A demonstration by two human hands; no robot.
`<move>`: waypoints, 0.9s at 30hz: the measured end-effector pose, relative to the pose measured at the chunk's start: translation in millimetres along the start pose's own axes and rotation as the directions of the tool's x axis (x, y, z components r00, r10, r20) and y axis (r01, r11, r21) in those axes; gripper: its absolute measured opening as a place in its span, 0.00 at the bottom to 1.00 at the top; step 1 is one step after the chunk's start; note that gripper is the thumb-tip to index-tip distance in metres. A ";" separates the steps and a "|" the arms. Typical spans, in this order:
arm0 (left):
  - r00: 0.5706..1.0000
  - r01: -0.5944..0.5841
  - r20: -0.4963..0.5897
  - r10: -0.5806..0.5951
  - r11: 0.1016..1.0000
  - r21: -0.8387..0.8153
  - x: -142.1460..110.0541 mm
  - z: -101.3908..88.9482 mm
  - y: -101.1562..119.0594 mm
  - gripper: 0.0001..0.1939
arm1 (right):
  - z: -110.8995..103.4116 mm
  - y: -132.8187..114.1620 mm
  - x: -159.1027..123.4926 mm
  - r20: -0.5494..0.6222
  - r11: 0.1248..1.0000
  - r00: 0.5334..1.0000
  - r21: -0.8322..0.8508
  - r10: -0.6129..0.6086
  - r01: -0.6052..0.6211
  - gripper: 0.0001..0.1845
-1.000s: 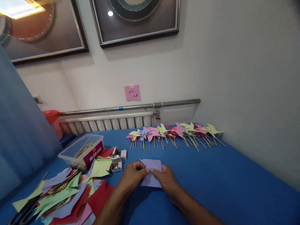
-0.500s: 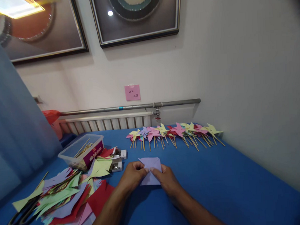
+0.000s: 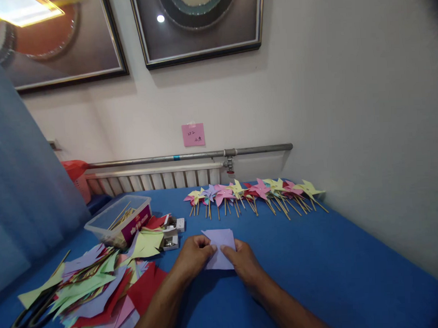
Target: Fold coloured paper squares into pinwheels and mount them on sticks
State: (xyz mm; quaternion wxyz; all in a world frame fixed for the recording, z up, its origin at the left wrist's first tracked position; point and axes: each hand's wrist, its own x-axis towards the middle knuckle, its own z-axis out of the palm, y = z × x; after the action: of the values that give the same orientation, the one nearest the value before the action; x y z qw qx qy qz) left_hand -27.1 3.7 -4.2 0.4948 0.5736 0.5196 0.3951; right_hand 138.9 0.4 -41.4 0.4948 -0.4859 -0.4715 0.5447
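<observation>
A blue-covered surface (image 3: 335, 255) fills the lower view, bearing a heap of coloured paper pieces (image 3: 90, 295) at eight o'clock from the hands and a row of paper pinwheels (image 3: 260, 189) on sticks at one o'clock. The left hand (image 3: 194, 254) and right hand (image 3: 244, 260) each have a pinching grip on a lilac paper sheet (image 3: 222, 238) between them, at its nine and three o'clock edges. Roughly square, it shows no clear long axis, and neither hand is nearer.

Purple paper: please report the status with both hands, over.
Left hand and right hand gripping the purple paper. Paper held between them. Pinwheels beyond, paper pile to the left; neither blocks the hands.
</observation>
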 end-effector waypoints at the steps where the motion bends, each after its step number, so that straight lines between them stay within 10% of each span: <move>1: 1.000 -0.002 -0.004 0.002 1.000 0.002 0.0 -0.1 0.0 0.15 | 0.0 -0.8 -1.0 0.000 1.000 1.000 0.002 -0.003 0.003 0.15; 27: 0.999 0.035 0.021 -0.034 0.999 -0.007 -0.6 -1.3 2.5 0.13 | 2.1 -5.3 -5.2 0.030 1.000 1.000 0.002 -0.003 0.003 0.17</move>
State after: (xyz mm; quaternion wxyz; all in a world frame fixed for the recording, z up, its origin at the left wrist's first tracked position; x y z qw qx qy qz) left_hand -28.0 3.4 -1.5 0.5089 0.5668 0.5229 0.3825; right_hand 137.4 -4.6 -35.6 0.4890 -0.4764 -0.4791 0.5518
